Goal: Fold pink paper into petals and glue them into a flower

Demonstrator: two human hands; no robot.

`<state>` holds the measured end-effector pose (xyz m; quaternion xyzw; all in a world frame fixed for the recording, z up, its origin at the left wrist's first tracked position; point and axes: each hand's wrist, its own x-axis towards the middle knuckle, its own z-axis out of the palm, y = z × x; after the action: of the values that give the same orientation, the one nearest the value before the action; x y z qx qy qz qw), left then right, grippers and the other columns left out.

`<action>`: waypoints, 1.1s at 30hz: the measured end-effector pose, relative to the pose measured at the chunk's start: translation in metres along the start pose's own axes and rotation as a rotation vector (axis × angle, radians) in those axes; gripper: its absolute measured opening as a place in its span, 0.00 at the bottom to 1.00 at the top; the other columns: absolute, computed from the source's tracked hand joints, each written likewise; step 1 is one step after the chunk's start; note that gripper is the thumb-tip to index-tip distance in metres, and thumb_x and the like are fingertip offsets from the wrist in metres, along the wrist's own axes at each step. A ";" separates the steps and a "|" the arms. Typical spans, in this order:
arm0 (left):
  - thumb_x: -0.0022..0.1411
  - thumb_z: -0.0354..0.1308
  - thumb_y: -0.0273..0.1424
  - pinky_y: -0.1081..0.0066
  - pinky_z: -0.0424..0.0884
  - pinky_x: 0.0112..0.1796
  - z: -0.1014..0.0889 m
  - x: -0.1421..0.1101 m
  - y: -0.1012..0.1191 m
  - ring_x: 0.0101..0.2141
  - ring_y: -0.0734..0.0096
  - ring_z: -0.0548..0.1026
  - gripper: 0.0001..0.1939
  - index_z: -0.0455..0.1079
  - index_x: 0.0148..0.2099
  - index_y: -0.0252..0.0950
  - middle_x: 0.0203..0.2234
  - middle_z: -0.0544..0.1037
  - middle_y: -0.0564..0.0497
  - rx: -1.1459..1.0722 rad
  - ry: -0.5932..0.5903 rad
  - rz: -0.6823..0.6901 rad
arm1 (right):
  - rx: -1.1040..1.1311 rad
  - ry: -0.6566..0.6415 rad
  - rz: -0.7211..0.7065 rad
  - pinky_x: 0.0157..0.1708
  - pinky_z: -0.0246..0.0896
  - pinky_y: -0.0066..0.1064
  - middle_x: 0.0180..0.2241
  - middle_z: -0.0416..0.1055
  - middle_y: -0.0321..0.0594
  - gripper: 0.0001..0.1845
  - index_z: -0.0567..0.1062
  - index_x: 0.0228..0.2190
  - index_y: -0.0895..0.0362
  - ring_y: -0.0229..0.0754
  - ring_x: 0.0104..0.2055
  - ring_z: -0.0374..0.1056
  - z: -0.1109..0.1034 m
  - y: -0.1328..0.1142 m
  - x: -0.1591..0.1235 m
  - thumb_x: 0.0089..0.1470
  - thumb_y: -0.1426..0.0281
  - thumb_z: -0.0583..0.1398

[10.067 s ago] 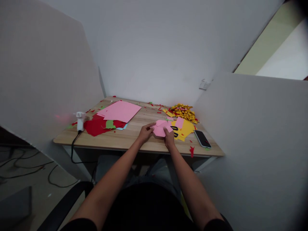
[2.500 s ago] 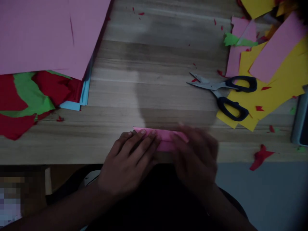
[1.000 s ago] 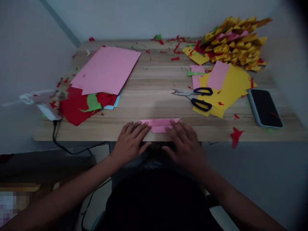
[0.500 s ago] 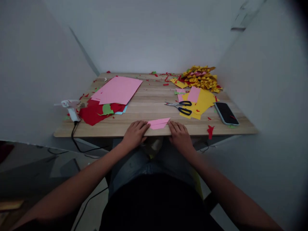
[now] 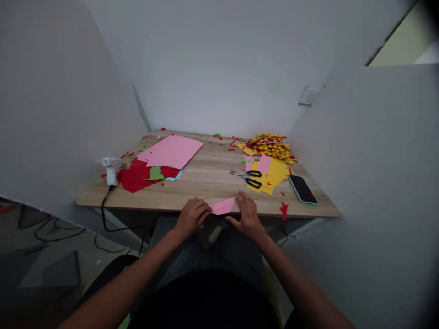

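A small folded piece of pink paper [image 5: 222, 207] sits at the front edge of the table, its right end tapering to a point. My left hand [image 5: 192, 217] is closed on its left end, thumb low and fingers on top. At the right tip is my right hand [image 5: 247, 214], its thumb spread away below the fingers. Those fingertips are beside the tip or just touching it; I cannot tell which. Beyond the hands lie scissors [image 5: 253, 183] with dark handles, slightly open, blades pointing left.
Pink sheets [image 5: 174, 151] overlap red paper [image 5: 133, 179] at left, near a white glue gun [image 5: 111, 173] with a black cord. Yellow paper [image 5: 274, 173], a heap of folded yellow pieces [image 5: 272, 147] and a phone [image 5: 303, 189] occupy the right. Scraps litter the table [image 5: 212, 183]; walls enclose it.
My right thumb has spread away from the fingers, and the right hand's grip on the paper has loosened. The paper's right end is now narrower and more pointed. The camera view has tilted up.
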<state>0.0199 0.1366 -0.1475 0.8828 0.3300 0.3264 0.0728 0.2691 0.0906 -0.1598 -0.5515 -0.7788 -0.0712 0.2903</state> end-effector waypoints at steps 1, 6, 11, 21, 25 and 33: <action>0.71 0.52 0.31 0.64 0.66 0.41 0.000 0.003 0.003 0.38 0.65 0.73 0.11 0.76 0.40 0.37 0.35 0.80 0.47 -0.053 0.021 0.002 | 0.026 0.029 -0.033 0.61 0.53 0.49 0.63 0.63 0.60 0.36 0.66 0.60 0.63 0.58 0.65 0.57 -0.002 -0.001 0.002 0.55 0.60 0.65; 0.69 0.55 0.37 0.68 0.69 0.42 -0.009 0.030 0.032 0.38 0.67 0.76 0.12 0.76 0.38 0.37 0.34 0.80 0.48 -0.299 0.161 -0.051 | 0.109 0.125 -0.121 0.48 0.58 0.41 0.34 0.79 0.41 0.07 0.81 0.36 0.53 0.48 0.44 0.70 -0.042 -0.027 0.020 0.61 0.71 0.60; 0.58 0.66 0.43 0.73 0.70 0.33 -0.029 0.051 0.085 0.31 0.69 0.76 0.18 0.75 0.41 0.33 0.33 0.80 0.48 -0.833 0.330 -0.424 | 0.546 0.060 0.264 0.32 0.59 0.32 0.25 0.74 0.38 0.13 0.78 0.26 0.55 0.42 0.29 0.66 -0.103 -0.061 0.028 0.59 0.63 0.61; 0.58 0.68 0.38 0.75 0.67 0.36 -0.060 0.072 0.147 0.32 0.72 0.71 0.12 0.75 0.30 0.35 0.27 0.72 0.53 -1.208 0.353 -0.204 | 0.543 0.391 0.004 0.32 0.64 0.29 0.27 0.72 0.35 0.09 0.72 0.25 0.55 0.38 0.32 0.70 -0.150 -0.078 0.013 0.56 0.75 0.62; 0.62 0.65 0.41 0.72 0.68 0.44 -0.059 0.070 0.161 0.41 0.70 0.72 0.11 0.75 0.38 0.40 0.41 0.74 0.51 -1.379 0.284 -0.165 | 0.323 0.557 -0.173 0.40 0.69 0.33 0.39 0.76 0.40 0.10 0.75 0.34 0.54 0.40 0.42 0.72 -0.166 -0.078 0.001 0.54 0.81 0.62; 0.60 0.65 0.43 0.79 0.68 0.32 -0.086 0.043 0.187 0.31 0.75 0.71 0.14 0.75 0.39 0.37 0.31 0.74 0.53 -1.176 0.219 -0.493 | -0.042 0.610 -0.331 0.49 0.65 0.39 0.41 0.74 0.37 0.11 0.77 0.38 0.51 0.43 0.47 0.68 -0.187 -0.080 -0.011 0.56 0.79 0.64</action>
<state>0.0911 0.0121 0.0066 0.5556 0.2946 0.5146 0.5828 0.2691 -0.0293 0.0050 -0.3769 -0.7334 -0.2948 0.4830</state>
